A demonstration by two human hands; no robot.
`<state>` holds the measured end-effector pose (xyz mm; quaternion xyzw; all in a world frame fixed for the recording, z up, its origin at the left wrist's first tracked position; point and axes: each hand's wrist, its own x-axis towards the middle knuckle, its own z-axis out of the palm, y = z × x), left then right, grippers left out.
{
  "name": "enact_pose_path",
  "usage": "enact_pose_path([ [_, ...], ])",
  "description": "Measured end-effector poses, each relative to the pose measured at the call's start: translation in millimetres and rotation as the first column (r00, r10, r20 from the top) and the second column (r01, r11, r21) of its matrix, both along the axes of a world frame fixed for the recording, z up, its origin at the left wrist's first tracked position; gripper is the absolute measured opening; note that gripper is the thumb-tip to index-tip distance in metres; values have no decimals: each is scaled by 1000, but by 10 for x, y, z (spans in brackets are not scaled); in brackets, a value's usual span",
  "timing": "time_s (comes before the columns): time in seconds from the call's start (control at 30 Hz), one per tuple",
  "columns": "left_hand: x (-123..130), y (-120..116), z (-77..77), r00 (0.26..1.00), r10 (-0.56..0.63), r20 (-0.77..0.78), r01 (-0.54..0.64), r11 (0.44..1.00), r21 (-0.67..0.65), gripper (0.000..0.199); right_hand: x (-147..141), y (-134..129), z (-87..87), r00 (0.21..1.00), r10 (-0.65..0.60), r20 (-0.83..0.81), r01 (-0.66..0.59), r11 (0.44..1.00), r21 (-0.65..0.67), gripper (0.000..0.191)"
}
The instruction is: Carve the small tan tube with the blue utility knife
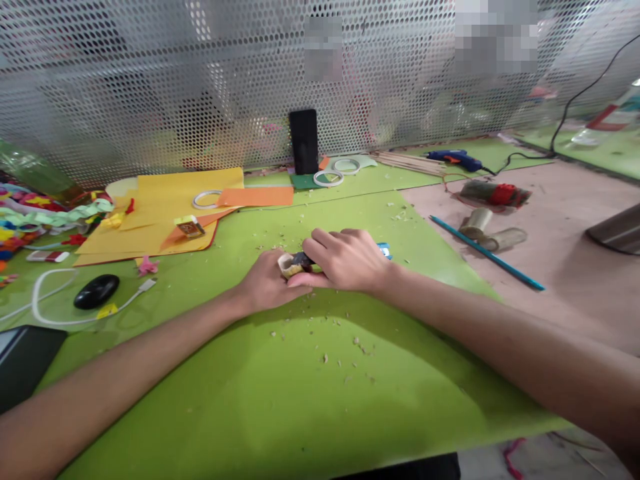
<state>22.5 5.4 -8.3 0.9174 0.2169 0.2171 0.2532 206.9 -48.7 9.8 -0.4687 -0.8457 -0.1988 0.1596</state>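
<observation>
Both my hands meet above the green table (280, 380). My left hand (265, 283) is closed around a short, pale hollow piece (289, 267) that looks like bamboo, its open end showing. My right hand (347, 259) wraps round what looks like a utility knife (384, 250); its blue end sticks out beyond the knuckles. A dark part in front of the right fingers meets the pale piece. The fingers hide most of the knife, so its blade cannot be made out. Small wood shavings (357, 341) lie scattered around the hands.
Left are yellow sheets (190, 183), a matchbox (190, 227), a black mouse (97, 291) and a white cable (37, 300). A phone (305, 141) leans on the perforated metal screen (240, 87). To the right lie a blue pencil (487, 252), bamboo pieces (503, 239) and a glue gun (456, 159).
</observation>
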Motion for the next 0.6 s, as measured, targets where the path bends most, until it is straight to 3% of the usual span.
enact_pose_path([
  [0.33, -11, 10, -18, 993, 112, -27, -108, 988, 113, 44, -13, -11, 47, 998, -24, -64, 15, 991, -136, 74],
  [0.6, -36, -4, -40, 987, 155, 32, -158, 964, 212, 44, -5, -4, 33, 994, -40, -98, 30, 994, -102, 72],
])
